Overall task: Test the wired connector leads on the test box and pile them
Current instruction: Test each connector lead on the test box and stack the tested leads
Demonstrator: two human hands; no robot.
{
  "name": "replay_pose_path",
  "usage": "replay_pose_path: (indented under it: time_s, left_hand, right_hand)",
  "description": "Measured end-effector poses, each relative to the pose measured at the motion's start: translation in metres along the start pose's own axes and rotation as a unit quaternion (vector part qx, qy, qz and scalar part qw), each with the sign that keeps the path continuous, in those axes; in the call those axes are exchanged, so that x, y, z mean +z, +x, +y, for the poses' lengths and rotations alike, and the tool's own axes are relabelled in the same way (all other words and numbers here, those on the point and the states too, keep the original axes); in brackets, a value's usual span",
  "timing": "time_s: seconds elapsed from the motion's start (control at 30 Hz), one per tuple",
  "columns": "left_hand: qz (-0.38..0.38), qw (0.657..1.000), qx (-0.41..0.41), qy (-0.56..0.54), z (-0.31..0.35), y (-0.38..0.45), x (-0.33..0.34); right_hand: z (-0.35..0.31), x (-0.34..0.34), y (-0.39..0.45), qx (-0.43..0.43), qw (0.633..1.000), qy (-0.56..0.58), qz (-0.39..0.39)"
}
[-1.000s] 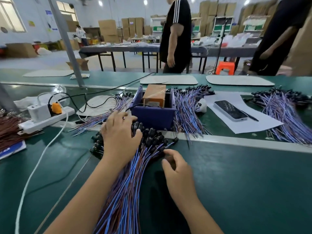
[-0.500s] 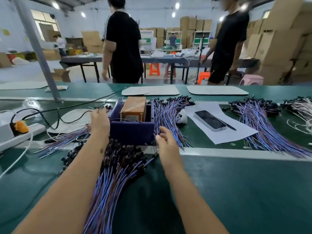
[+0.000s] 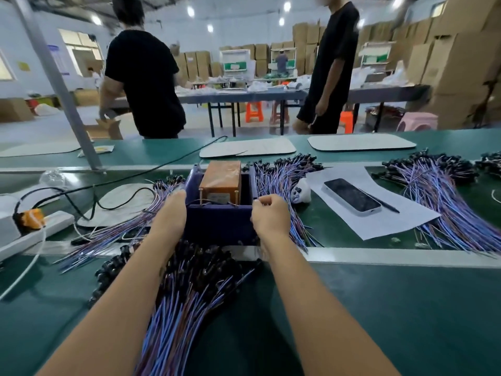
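Head view: the blue test box is seen mid-bench on the green table, an orange unit standing inside it. The left hand is laid flat against the box's left wall, fingers straight. The right hand is curled over the box's right wall, gripping it. A lead pile lies just before the box, between the forearms. A phone rests on paper to the right.
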State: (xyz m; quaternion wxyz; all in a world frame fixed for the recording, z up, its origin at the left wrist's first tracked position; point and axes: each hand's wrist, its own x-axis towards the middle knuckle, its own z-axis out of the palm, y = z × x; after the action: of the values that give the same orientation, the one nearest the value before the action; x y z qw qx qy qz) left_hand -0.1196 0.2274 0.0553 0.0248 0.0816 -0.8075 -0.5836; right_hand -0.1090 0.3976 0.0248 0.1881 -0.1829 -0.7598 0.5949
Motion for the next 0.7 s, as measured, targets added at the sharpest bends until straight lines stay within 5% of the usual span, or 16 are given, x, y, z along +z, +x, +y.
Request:
replay_pose_path:
  time_s: [0.47,0.7]
  left_hand:
    - [-0.052,0.998,0.033,0.024,0.004,-0.002,0.015]
    - [-0.085,0.991,0.06,0.086,-0.001,-0.005,0.012]
  right_hand:
    - [0.011,-0.027,0.002,-0.004,0.983,0.173,0.062]
    - [0.015,-0.033,-0.006,-0.008,0.986,0.156,0.053]
